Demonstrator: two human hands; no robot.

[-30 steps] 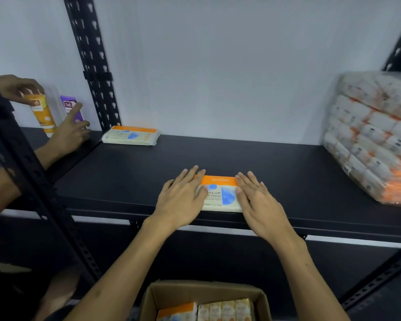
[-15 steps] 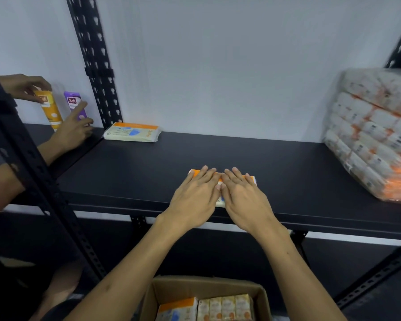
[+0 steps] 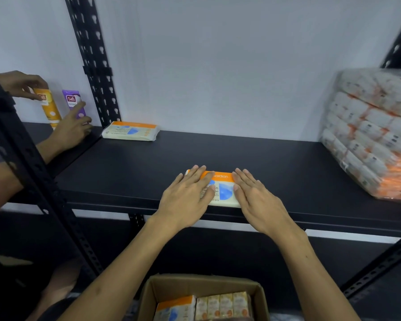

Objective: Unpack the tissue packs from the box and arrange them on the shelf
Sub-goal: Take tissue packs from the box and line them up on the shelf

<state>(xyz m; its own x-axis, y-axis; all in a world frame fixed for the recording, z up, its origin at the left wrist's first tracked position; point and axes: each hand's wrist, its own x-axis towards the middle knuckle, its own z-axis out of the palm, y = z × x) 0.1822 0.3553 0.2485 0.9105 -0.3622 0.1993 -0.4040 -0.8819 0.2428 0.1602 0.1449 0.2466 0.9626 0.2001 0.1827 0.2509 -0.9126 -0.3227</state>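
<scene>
We see left hand [image 3: 185, 200] and right hand [image 3: 256, 198] flat, apart, pressing one tissue pack [image 3: 220, 189] at the shelf [image 3: 287, 172] front edge, a second pack [image 3: 131, 131] back left, box [image 3: 204, 297] cut off below.

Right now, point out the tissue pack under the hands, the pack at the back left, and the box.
Tissue pack under the hands [image 3: 221, 189]: head view, blue print on its top face.
Back-left tissue pack [image 3: 130, 131]: head view, top face.
Cardboard box [image 3: 196, 286]: head view, inner back wall.

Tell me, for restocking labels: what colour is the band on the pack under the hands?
Orange, on the tissue pack, head view.
</scene>
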